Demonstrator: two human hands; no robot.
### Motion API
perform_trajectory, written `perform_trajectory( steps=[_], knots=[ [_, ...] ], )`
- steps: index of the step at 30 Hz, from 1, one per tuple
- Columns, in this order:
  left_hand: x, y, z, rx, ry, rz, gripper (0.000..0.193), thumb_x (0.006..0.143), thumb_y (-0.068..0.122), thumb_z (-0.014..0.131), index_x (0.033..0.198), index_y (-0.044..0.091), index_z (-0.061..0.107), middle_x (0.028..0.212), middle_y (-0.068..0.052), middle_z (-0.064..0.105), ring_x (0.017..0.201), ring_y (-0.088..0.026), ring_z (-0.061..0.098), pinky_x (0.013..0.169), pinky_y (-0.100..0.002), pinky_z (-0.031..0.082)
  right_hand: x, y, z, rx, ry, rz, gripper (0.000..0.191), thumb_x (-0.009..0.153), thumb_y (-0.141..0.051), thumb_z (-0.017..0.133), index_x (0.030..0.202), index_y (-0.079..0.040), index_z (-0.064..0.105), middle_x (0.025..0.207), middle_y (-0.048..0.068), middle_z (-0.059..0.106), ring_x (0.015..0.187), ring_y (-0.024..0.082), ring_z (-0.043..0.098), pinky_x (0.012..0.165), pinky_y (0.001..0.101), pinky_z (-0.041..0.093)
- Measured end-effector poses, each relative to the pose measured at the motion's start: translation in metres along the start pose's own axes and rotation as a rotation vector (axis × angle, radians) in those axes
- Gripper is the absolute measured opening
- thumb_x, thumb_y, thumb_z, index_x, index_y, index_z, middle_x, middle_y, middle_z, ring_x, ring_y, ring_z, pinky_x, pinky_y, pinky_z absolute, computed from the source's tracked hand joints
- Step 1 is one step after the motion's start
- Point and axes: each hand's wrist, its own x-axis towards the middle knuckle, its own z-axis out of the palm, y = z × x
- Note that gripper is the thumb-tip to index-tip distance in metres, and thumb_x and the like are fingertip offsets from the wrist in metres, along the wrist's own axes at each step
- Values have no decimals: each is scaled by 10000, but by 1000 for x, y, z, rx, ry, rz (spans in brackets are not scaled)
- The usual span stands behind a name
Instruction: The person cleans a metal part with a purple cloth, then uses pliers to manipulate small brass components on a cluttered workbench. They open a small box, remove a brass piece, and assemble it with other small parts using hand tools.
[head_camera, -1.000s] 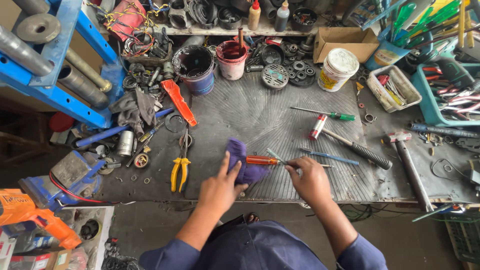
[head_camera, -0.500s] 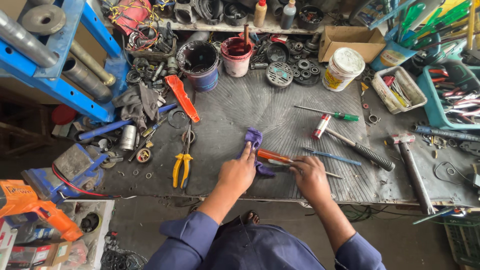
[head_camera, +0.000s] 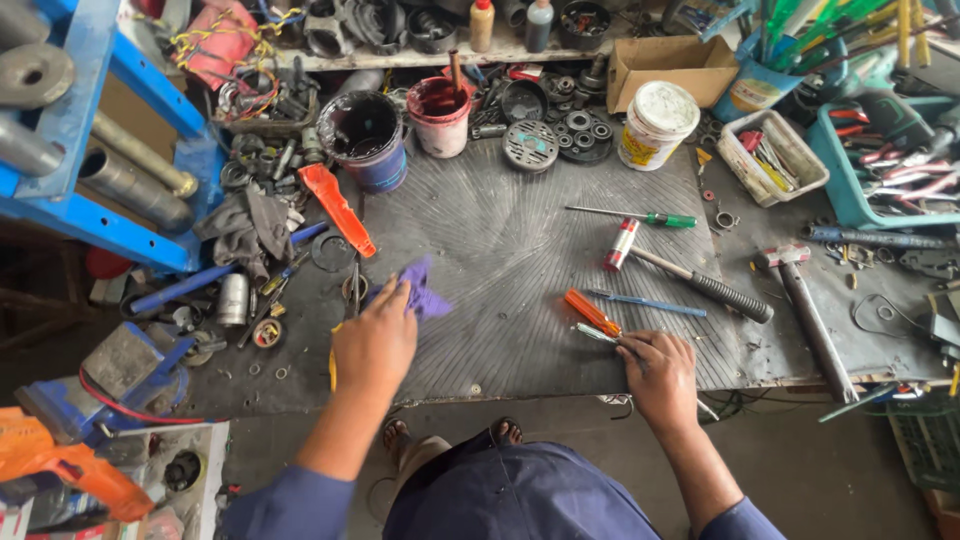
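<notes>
My left hand (head_camera: 375, 340) grips a purple rag (head_camera: 423, 293) low over the left part of the grey ribbed mat (head_camera: 510, 240), just above the yellow-handled pliers (head_camera: 334, 368), which the hand mostly hides. My right hand (head_camera: 658, 375) rests at the mat's front edge, its fingers on the metal shaft of an orange-handled screwdriver (head_camera: 592, 313). A thin blue-handled tool (head_camera: 650, 303) lies just beyond that hand.
On the mat lie a green-handled screwdriver (head_camera: 640, 216), a small hammer (head_camera: 690, 275) and a larger hammer (head_camera: 805, 300). A dark bucket (head_camera: 365, 135), red pot (head_camera: 438, 115), white tub (head_camera: 658, 122) and cardboard box (head_camera: 670, 65) stand behind. A blue press frame (head_camera: 110, 130) is left.
My left hand has carried the purple rag leftward from beside the orange screwdriver to above the pliers. My right hand has stayed by the screwdriver at the front edge.
</notes>
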Motion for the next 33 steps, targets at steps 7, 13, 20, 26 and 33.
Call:
perform_trajectory(
  steps=[7, 13, 20, 26, 33],
  knots=[
    [-39, 137, 62, -194, -249, 248, 461, 890, 68, 569, 1336, -47, 557, 1285, -231, 682, 622, -323, 724, 494, -431, 575, 10, 8, -6, -3, 3, 132, 130, 852, -138, 764, 966, -78, 778, 1039, 43, 744, 963, 274, 688, 879, 412, 494],
    [-42, 133, 30, -595, -285, 316, 445, 884, 34, 588, 1304, 133, 696, 1305, -84, 700, 886, -291, 752, 718, -388, 609, 23, 23, -23, 82, 80, 162, 146, 861, -74, 769, 1004, -50, 778, 1073, 107, 739, 983, 311, 707, 858, 415, 545],
    [-39, 52, -7, -90, -430, -48, 459, 919, 122, 613, 1377, 164, 616, 1474, -45, 573, 839, -348, 734, 696, -426, 594, 33, -7, -6, 189, -63, -37, 156, 827, -114, 778, 979, -79, 785, 1025, 87, 752, 936, 294, 716, 836, 401, 550],
    [-89, 40, 1, -687, -152, 171, 385, 923, 23, 630, 1302, 80, 677, 1286, -119, 710, 1027, -328, 739, 832, -368, 588, 58, -70, 28, 201, -39, -276, 170, 835, -172, 790, 996, -116, 776, 1044, 37, 733, 965, 245, 668, 879, 404, 468],
    [-103, 41, 7, -1122, -391, -630, 417, 949, 59, 572, 1341, 112, 704, 676, 60, 531, 495, -21, 370, 448, -226, 332, 65, -81, 37, 154, 58, -256, 215, 760, -271, 841, 784, -113, 698, 978, 35, 716, 971, 260, 648, 871, 442, 443]
  ],
)
